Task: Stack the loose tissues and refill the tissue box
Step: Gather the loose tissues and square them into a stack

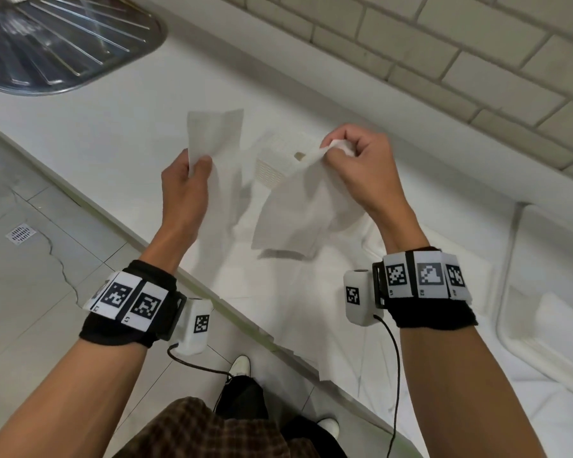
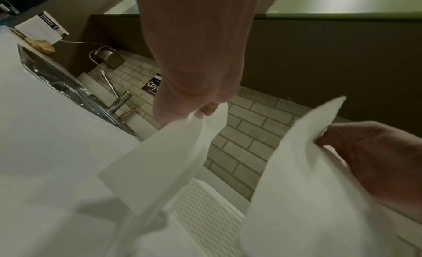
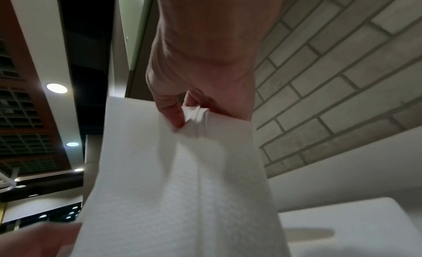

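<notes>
My left hand [image 1: 196,165] pinches a white tissue [image 1: 217,137] between thumb and fingers; its top stands up and the rest hangs below the hand. My right hand [image 1: 333,150] grips the bunched top edge of a second white tissue [image 1: 295,209], which hangs over the counter. Both hands are raised above a white ribbed tissue box [image 1: 273,163] with a small tan opening on top. The left wrist view shows the left pinch [image 2: 205,111] and the box [image 2: 205,206] underneath. In the right wrist view, the right hand's fingertips [image 3: 175,116] are curled into the crumpled edge. More white sheets [image 1: 305,309] lie flat on the counter near me.
A steel sink drainer [image 1: 63,44] is set in the white counter [image 1: 113,127] at the far left, with a tap [image 2: 116,98] behind it. A grey brick wall [image 1: 444,61] runs along the back. A white rounded tray [image 1: 543,292] lies at the right. The counter's front edge [image 1: 113,223] runs diagonally.
</notes>
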`<state>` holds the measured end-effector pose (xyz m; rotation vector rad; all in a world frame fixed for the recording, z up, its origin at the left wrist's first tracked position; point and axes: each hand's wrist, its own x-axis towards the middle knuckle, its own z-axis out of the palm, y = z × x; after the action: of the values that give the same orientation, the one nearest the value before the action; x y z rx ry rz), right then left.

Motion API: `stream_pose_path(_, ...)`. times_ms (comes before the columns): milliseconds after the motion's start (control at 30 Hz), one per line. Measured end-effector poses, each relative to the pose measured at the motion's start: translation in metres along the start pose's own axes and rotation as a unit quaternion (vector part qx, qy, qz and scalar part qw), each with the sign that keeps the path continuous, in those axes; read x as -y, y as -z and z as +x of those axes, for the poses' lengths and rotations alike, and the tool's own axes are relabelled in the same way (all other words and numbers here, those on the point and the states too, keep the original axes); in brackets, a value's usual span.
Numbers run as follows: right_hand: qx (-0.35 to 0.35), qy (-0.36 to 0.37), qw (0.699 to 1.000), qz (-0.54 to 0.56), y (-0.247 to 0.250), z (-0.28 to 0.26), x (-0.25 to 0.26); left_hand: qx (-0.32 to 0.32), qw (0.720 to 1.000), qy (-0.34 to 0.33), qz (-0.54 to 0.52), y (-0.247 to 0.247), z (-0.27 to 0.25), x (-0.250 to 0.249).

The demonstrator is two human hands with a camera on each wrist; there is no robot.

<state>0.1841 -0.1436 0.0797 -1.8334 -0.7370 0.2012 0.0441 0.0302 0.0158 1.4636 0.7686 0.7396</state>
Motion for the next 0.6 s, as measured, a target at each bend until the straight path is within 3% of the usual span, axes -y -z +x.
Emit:
stream_pose_path(67,0.008,0.007,1.000,-0.001,-0.001,0.006,0.008,0.026,0.999,0.027,-0.006,-0.003,-0.003,-0.001)
stream_pose_path(233,0.125,-0.025,0.990,-0.067,-0.017,0.015,0.008,0.149,0.970,0.166,-0.095,-0.015,-0.012,0.002)
stream_pose_path(400,0.148,-0.054,0.984,-0.083,-0.032,0.014,-0.006,0.293,0.930,0.171,-0.144,-0.018,-0.024,0.005)
stream_pose_path(500,0.142,-0.057,0.987,-0.059,-0.037,0.014,-0.013,0.250,0.948,0.177,-0.082,-0.018,-0.028,0.013)
stream_pose_path(600,0.003,-0.089,0.995,-0.055,-0.043,0.008,-0.036,0.146,0.972,0.181,-0.021,-0.015,-0.023,0.022)
